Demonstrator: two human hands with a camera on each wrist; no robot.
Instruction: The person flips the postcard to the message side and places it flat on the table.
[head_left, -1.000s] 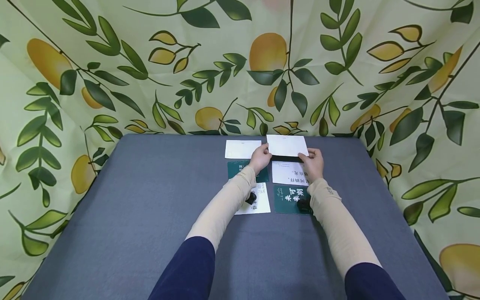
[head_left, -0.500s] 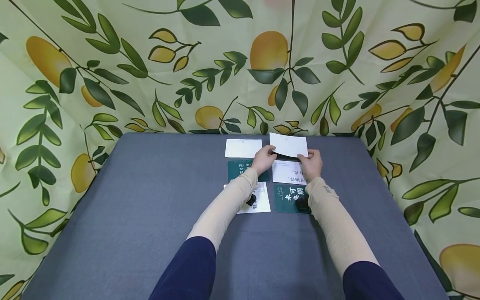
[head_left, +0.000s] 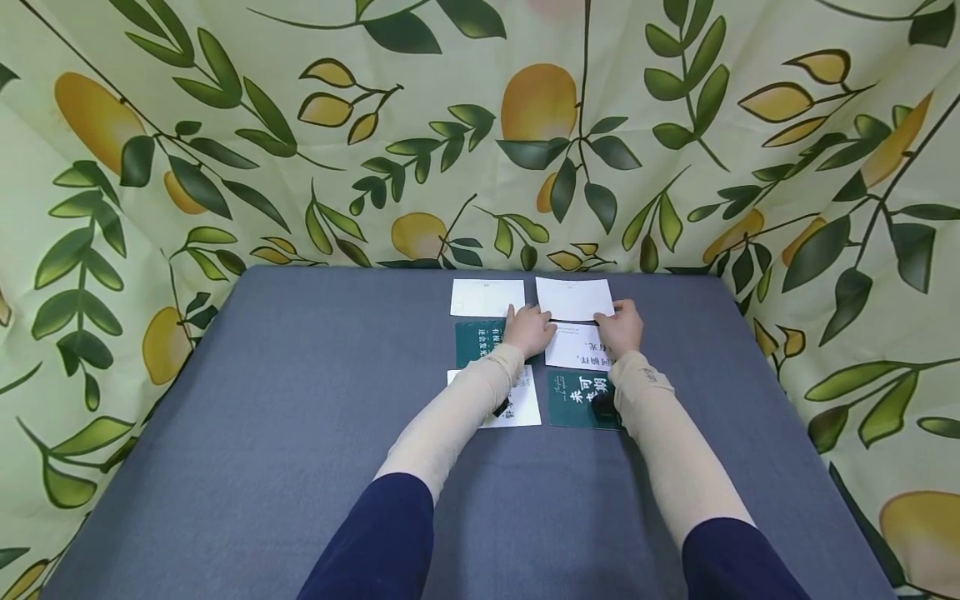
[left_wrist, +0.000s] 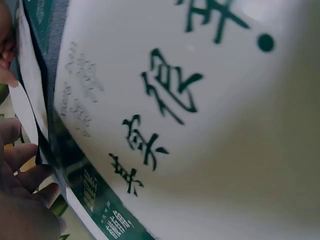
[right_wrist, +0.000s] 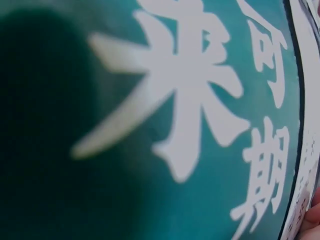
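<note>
At the far side of the table, a blank-looking white card (head_left: 574,298) lies at the top of the right column of cards. My right hand (head_left: 621,330) pinches its near right corner between thumb and fingers. Beside its near left corner is my left hand (head_left: 529,332), fingers spread and loosely extended, with the fingertips right at the card's edge. That hand partly covers a green card (head_left: 477,340) with white writing. In the left wrist view, the left fingers (left_wrist: 30,175) reach along the edge of the white card (left_wrist: 24,107).
Another white card (head_left: 487,297) tops the left column. Below lie a white card with dark writing (head_left: 528,400), a lettered white card (head_left: 576,346) and a green card (head_left: 573,398), partly under the wrists. A grey cloth-covered table (head_left: 300,400) meets a leaf-patterned curtain (head_left: 420,167).
The white card, tilted up in both hands before, has come down level with its row. My left hand has let go of its corner and spread its fingers; the right keeps its pinch.
</note>
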